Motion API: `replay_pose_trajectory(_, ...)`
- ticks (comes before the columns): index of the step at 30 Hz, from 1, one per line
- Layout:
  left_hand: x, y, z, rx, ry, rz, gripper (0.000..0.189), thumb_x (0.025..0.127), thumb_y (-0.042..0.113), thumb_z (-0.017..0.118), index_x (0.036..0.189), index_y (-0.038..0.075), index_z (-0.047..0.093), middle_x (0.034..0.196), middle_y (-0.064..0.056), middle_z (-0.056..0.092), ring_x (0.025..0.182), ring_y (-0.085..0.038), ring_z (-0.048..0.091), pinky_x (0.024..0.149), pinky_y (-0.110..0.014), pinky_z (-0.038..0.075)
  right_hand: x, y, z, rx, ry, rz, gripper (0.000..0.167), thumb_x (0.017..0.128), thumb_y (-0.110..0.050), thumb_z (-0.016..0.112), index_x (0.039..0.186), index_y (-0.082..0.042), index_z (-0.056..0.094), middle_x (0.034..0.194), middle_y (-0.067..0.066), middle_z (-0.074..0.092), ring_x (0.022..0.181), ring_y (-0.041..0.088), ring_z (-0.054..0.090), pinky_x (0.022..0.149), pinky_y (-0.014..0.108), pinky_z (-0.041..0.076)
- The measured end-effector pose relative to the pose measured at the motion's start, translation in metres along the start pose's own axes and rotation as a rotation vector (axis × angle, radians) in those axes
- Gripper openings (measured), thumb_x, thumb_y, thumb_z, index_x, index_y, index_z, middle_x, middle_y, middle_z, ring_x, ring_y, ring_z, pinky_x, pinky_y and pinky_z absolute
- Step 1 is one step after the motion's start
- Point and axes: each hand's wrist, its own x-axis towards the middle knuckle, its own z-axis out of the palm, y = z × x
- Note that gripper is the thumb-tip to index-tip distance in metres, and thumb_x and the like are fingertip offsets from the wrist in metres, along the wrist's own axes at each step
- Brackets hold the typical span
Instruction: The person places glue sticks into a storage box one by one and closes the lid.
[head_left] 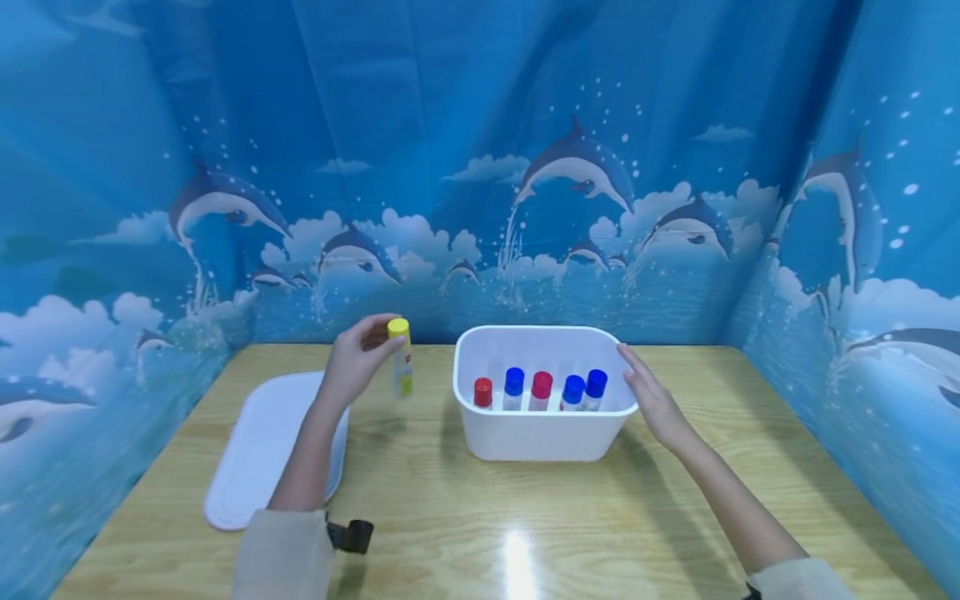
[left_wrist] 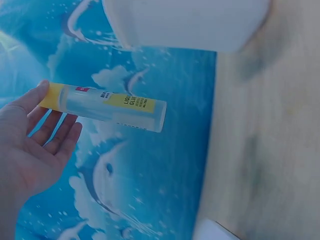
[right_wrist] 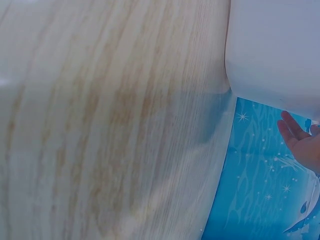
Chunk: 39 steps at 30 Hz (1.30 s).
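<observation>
My left hand (head_left: 358, 354) pinches a bottle of liquid glue (left_wrist: 112, 106) by its yellow cap, with thumb and fingers around the cap. In the head view the bottle hangs upright over the table, left of a white bin (head_left: 536, 435). Its label reads liquid glue in the left wrist view. Several more bottles stand inside the bin, some with red caps (head_left: 483, 392) and others with blue caps (head_left: 514, 381); their lower parts are hidden by the front wall. My right hand (head_left: 658, 407) rests its extended fingers at the bin's right rim.
A white lid (head_left: 262, 442) lies flat on the wooden table (head_left: 420, 517) at the left, partly beneath my left forearm in the head view. A blue curtain (head_left: 420, 125) printed with dolphins rises behind the table and along both sides.
</observation>
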Motion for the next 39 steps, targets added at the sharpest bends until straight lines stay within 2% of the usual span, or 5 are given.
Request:
replay_pose_trajectory(4, 0.007, 0.017, 0.002, -0.009, 0.008, 0.052, 0.051, 0.085, 0.039, 0.064, 0.125, 0.010, 0.054, 0.114, -0.007, 0.058, 0.106, -0.020, 0.053, 0.092, -0.036, 0.043, 0.000, 0.000, 0.000, 0.001, -0.006, 0.005, 0.049, 0.101, -0.023, 0.029, 0.145, -0.004, 0.019, 0.149, 0.020, 0.010, 0.133, 0.043, 0.009, 0.100, 0.064, 0.009)
replay_pose_trajectory(11, 0.021, 0.044, 0.009, -0.006, -0.002, 0.101, 0.050, 0.084, 0.042, 0.064, 0.124, 0.013, 0.055, 0.115, -0.004, 0.059, 0.107, -0.017, 0.054, 0.091, -0.034, 0.043, 0.000, 0.000, 0.000, 0.002, -0.008, 0.007, 0.049, 0.102, -0.023, 0.029, 0.145, -0.004, 0.019, 0.149, 0.020, 0.010, 0.133, 0.043, 0.009, 0.100, 0.063, 0.010)
replay_pose_trajectory(22, 0.039, 0.071, 0.033, -0.051, -0.022, 0.175, 0.043, 0.086, 0.036, 0.064, 0.121, 0.012, 0.057, 0.113, -0.003, 0.060, 0.104, -0.016, 0.055, 0.089, -0.033, 0.045, 0.000, -0.001, 0.000, 0.014, -0.014, 0.012, 0.048, 0.102, -0.022, 0.029, 0.146, -0.006, 0.018, 0.150, 0.018, 0.010, 0.133, 0.042, 0.009, 0.100, 0.064, 0.010)
replay_pose_trajectory(29, 0.041, 0.067, 0.057, -0.067, -0.047, 0.152, 0.042, 0.085, 0.035, 0.065, 0.120, 0.014, 0.058, 0.113, -0.002, 0.059, 0.103, -0.015, 0.055, 0.088, -0.032, 0.046, 0.000, 0.000, 0.000, 0.006, -0.006, 0.017, 0.048, 0.102, -0.023, 0.029, 0.146, -0.005, 0.019, 0.149, 0.019, 0.011, 0.133, 0.043, 0.010, 0.101, 0.063, 0.011)
replay_pose_trajectory(39, 0.035, 0.040, 0.081, -0.083, -0.076, 0.043, 0.040, 0.084, 0.034, 0.066, 0.119, 0.016, 0.058, 0.110, -0.001, 0.060, 0.103, -0.017, 0.055, 0.087, -0.034, 0.046, 0.000, -0.001, 0.000, 0.006, -0.012, 0.035, 0.049, 0.102, -0.024, 0.028, 0.146, -0.008, 0.018, 0.150, 0.018, 0.011, 0.133, 0.042, 0.011, 0.100, 0.063, 0.011)
